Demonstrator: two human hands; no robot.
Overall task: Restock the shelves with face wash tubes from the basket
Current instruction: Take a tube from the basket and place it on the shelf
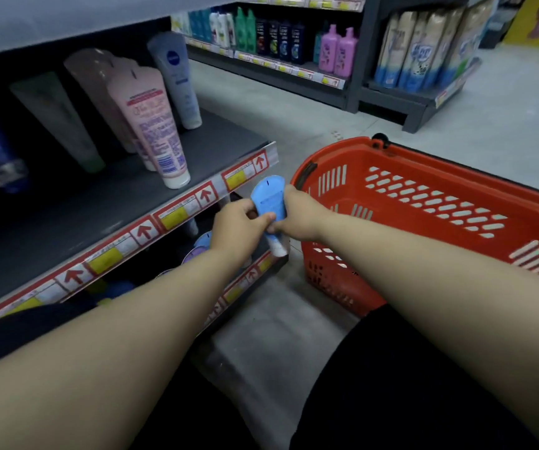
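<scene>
Two hands share one blue face wash tube, crimped end at 12 o'clock, white cap at 6. The left hand pinches its left edge; the right hand curls round its right side. The red basket sits at 3 o'clock. What seem to be more tubes crowd the dim lower shelf. Pink tubes stand at 10 o'clock.

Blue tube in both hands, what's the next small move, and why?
Probably ease the blue tube leftward into the lower shelf, cap down, beside the similar tubes standing there. The left hand and right hand both grip it just in front of that shelf's edge, already clear of the red basket.
</scene>
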